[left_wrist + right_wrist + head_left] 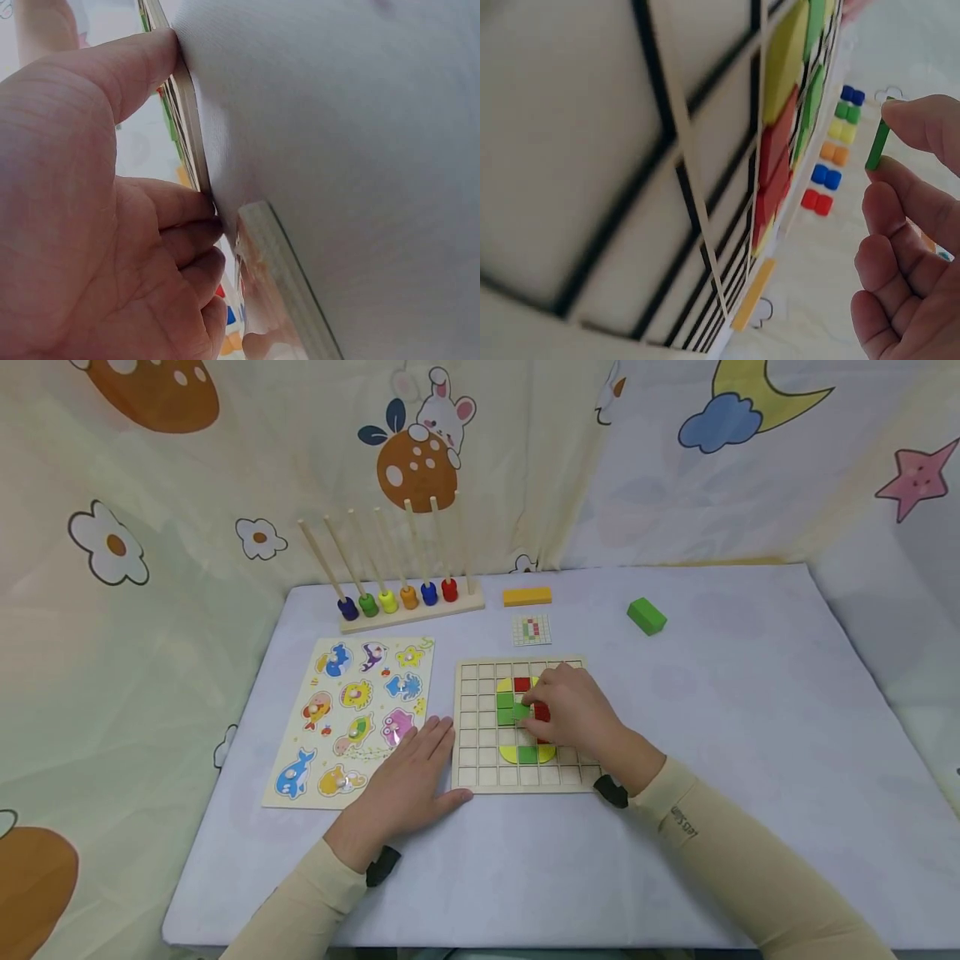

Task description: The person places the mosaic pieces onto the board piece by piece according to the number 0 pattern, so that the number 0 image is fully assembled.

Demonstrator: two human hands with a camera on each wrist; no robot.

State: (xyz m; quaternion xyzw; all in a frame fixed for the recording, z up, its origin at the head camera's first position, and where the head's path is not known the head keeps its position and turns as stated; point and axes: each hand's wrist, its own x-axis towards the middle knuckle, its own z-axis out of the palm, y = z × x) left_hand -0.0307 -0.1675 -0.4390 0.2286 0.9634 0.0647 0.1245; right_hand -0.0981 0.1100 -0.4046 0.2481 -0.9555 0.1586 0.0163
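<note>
A wooden grid board [471, 727] lies in the middle of the table, with green, red and yellow tiles set in its cells. My right hand [570, 714] hovers over the board and pinches a thin green tile [877, 144] between thumb and forefinger, seen also as the green tile [520, 711] in the head view. My left hand [408, 777] lies flat on the table, its fingers [142, 64] pressed against the grid board's left edge [187, 112]. The board's coloured tiles [780, 150] show close up in the right wrist view.
An animal peg puzzle [352, 718] lies left of the board. At the back stand a rod stacker with coloured beads [397, 597], a yellow block [527, 597], a small pattern card [532, 629] and a green block [647, 615]. Patterned curtains enclose the table.
</note>
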